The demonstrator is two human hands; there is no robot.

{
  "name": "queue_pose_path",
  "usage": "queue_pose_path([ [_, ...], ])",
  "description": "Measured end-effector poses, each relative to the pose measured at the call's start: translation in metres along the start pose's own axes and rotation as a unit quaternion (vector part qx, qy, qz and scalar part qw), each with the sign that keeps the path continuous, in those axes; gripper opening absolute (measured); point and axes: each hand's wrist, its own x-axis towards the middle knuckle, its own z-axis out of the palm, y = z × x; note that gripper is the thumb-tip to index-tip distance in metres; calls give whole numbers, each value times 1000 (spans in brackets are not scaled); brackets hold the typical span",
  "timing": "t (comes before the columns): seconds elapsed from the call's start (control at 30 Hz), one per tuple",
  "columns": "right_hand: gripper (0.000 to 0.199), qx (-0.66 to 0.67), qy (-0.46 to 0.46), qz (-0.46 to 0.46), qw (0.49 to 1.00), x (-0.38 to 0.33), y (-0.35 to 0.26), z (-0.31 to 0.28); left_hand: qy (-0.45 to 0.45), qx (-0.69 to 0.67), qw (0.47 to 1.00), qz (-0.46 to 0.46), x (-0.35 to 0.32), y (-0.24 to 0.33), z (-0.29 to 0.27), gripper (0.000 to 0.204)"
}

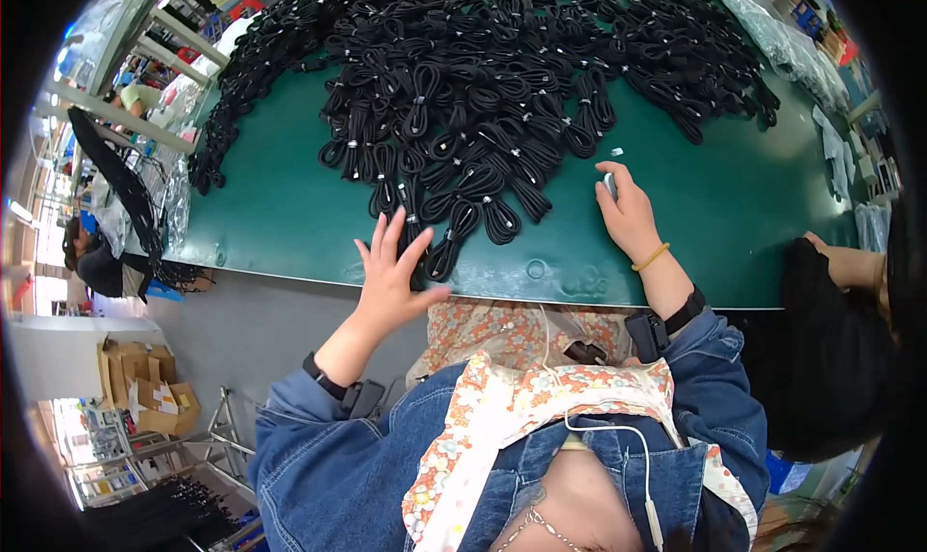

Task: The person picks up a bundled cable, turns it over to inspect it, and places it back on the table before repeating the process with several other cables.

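Note:
A large heap of coiled black cables [463, 79] with small pale connector ends covers the far and middle part of the green table [299, 204]. My left hand [394, 277] is open, fingers spread, at the near tip of the heap. Its fingertips are by a black cable bundle [409, 199]; whether they touch it I cannot tell. To the right, my right hand [630, 214] is closed, with a small grey-white object [609, 186] between thumb and fingers, its kind unclear. Just beyond that hand lies a small white piece [617, 152] on the table.
Long black cables [121, 180] hang at the table's left end. Clear plastic bags [787, 45] lie along the far right edge. At right a person's dark sleeve [811, 262] reaches the table edge. Cardboard boxes [154, 393] stand at lower left.

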Motion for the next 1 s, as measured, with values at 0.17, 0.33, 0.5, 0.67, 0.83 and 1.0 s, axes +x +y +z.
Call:
queue_pose_path([
  [0.17, 22, -50, -47, -62, 996, -1, 1, -1, -8, 65, 996, -64, 51, -7, 14, 64],
  [0.33, 20, 276, -114, 78, 951, 6, 24, -12, 45, 50, 994, -83, 74, -30, 25, 60],
  [0.5, 19, 62, 16, 6, 998, 55, 19, -42, 150, -3, 984, -98, 67, -38, 26, 64],
  [0.67, 27, -22, 77, -26, 996, 77, 48, -21, 177, 1, 984, 14, 70, -26, 21, 67],
  [0.83, 31, 89, -16, -27, 996, 75, 44, -17, 129, 8, 991, 22, 66, -21, 23, 66],
  [1.0, 30, 59, -30, -48, 997, 63, 37, -41, 165, -19, 986, 17, 76, -15, 23, 60],
])
